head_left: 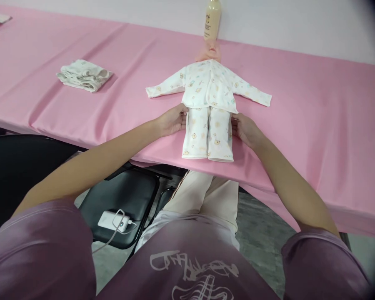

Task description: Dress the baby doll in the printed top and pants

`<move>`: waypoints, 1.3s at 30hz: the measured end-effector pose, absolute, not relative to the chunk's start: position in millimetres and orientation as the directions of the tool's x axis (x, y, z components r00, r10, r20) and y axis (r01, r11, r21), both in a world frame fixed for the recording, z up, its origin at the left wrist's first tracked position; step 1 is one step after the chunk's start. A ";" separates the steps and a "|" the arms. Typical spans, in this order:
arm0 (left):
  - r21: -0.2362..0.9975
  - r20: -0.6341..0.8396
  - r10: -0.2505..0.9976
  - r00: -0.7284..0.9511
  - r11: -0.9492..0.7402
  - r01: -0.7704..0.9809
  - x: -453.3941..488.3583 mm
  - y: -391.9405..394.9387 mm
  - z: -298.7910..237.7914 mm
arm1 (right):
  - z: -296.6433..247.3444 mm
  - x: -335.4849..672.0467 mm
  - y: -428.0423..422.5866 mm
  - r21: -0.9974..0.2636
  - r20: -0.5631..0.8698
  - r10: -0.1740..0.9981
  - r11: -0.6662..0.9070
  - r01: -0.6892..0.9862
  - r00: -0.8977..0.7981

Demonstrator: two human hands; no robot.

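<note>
A small white baby top (pixel 196 83) with a printed pattern lies face up on the pink-covered table, its sleeves spread to both sides. Matching baby pants (pixel 196 133) lie below it, the waist tucked under the top's hem and the legs pointing toward me. My left hand (pixel 174 120) pinches the left edge of the pants near the waist. On the opposite edge, my right hand (pixel 244 129) has its fingers closed on the pants, with the fingertips partly hidden. A peach-coloured doll's head (pixel 211 51) shows above the collar.
Folded white cloth (pixel 84 75) lies to the left on the pink tablecloth (pixel 300 104). A cream bottle (pixel 212 21) stands at the back by the wall. Below the table edge, a black chair (pixel 121 196) holds a white power bank (pixel 113 221) with a cable.
</note>
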State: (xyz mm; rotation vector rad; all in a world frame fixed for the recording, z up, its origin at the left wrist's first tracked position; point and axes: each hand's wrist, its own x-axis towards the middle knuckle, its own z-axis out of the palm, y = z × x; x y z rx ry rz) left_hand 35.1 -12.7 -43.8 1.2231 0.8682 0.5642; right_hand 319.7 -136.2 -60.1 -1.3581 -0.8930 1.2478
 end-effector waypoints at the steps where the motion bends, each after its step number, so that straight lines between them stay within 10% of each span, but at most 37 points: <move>1: 0.947 -0.297 0.763 0.574 0.314 0.072 33.3 -12.2 -43.4 | -59.9 321.5 -135.9 -0.980 -0.193 0.962 -0.178 -0.090 0.192; 6: 0.930 -0.366 0.706 0.606 0.256 0.263 20.4 -0.9 -31.8 | -54.8 338.7 -138.8 -0.915 -0.047 0.956 -0.158 0.370 0.290; 11: 0.813 -0.269 0.761 0.590 -0.148 0.563 -1.1 1.9 -10.7 | -50.2 353.4 -147.7 -0.535 0.255 0.946 -0.034 0.844 0.200; 19: 0.712 0.279 0.762 0.584 -0.572 0.407 -5.9 -19.2 -5.7 | -56.3 338.3 -137.0 -0.404 0.581 0.813 0.325 0.855 -0.034; 28: 0.900 0.130 0.824 0.551 -0.331 0.283 22.8 -16.9 0.2 | -46.6 327.9 -138.9 -0.517 0.432 0.895 0.143 0.844 0.113; 39: 0.835 0.156 0.776 0.611 -0.434 0.338 8.9 -2.1 -22.0 | -54.6 338.1 -136.8 -0.519 0.482 0.873 0.212 0.828 0.079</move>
